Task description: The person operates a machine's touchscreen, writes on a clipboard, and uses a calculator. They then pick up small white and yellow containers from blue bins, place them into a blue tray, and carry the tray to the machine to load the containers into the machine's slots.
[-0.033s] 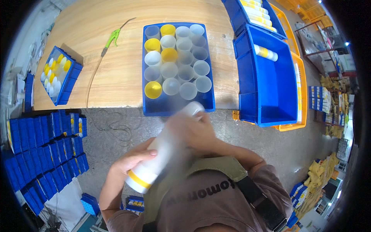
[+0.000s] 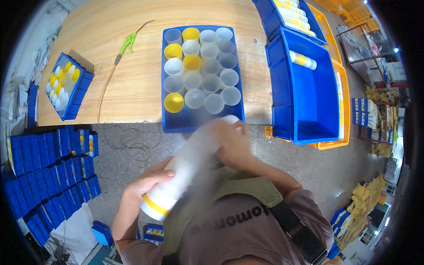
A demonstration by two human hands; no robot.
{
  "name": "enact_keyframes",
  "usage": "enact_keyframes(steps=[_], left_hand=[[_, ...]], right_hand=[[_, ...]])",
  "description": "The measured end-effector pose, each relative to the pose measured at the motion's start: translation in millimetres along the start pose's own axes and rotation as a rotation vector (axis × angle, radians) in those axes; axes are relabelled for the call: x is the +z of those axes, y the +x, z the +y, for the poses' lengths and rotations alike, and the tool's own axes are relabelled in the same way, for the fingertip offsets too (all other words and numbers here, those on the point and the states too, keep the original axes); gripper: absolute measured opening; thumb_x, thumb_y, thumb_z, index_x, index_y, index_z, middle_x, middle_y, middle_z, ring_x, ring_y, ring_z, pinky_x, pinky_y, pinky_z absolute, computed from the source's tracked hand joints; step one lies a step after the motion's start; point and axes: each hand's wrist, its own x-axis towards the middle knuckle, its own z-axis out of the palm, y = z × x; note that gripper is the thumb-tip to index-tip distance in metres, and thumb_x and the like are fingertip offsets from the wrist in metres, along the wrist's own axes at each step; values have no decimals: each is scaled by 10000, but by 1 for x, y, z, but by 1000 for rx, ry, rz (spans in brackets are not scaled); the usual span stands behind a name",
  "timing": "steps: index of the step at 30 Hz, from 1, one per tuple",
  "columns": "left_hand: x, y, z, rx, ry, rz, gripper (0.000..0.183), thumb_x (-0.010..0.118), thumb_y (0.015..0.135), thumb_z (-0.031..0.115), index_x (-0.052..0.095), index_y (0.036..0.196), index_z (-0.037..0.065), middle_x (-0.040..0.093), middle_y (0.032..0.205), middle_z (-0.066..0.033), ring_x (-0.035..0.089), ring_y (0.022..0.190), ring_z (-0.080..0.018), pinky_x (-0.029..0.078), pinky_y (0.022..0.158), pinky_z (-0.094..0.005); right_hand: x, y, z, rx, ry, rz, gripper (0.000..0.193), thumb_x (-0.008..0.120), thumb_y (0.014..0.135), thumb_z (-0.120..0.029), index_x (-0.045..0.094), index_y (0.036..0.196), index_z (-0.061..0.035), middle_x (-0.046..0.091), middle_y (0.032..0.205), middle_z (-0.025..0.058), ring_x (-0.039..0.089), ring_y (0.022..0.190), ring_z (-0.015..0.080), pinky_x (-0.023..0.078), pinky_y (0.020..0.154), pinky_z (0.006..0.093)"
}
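Note:
A long white tube with a yellow band near its lower end lies slantwise in front of my chest. My left hand is closed around its lower part, thumb on top. At the upper end, my right hand is closed, its fingers curled by a white rounded end. A hazy smear covers the middle of the picture, so I cannot tell whether that end belongs to the same tube. Just beyond my hands, a blue crate on the table holds several upright open-topped tubes, white, translucent and yellow.
A green air gun with a hose lies on the wooden table. To the left stands a smaller blue crate of tubes. At right, a blue bin holds banded tubes, beside orange crates. Blue bins are stacked lower left.
The tube's banded end has shifted slightly left, while my right hand and the white end have moved slightly right. The crates have not moved.

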Motion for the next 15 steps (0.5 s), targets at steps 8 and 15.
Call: enact_keyframes(steps=[8, 15], left_hand=[[-2, 28, 0, 138, -13, 22, 846, 687, 858, 249, 166, 1487, 29, 560, 1224, -314, 631, 1071, -391, 536, 919, -474], [0, 12, -7, 81, 20, -89, 802, 674, 868, 272, 211, 1485, 53, 566, 1221, -303, 649, 1032, -377, 556, 859, -487]], right_hand=[[-4, 4, 27, 205, -30, 59, 737, 801, 662, -184, 493, 1321, -62, 527, 1313, 146, 526, 1223, 337, 443, 949, 436], [-3, 22, 7, -183, -185, 8, 464, 579, 860, -152, 535, 1321, -113, 582, 1277, 72, 544, 1219, 229, 445, 926, 423]])
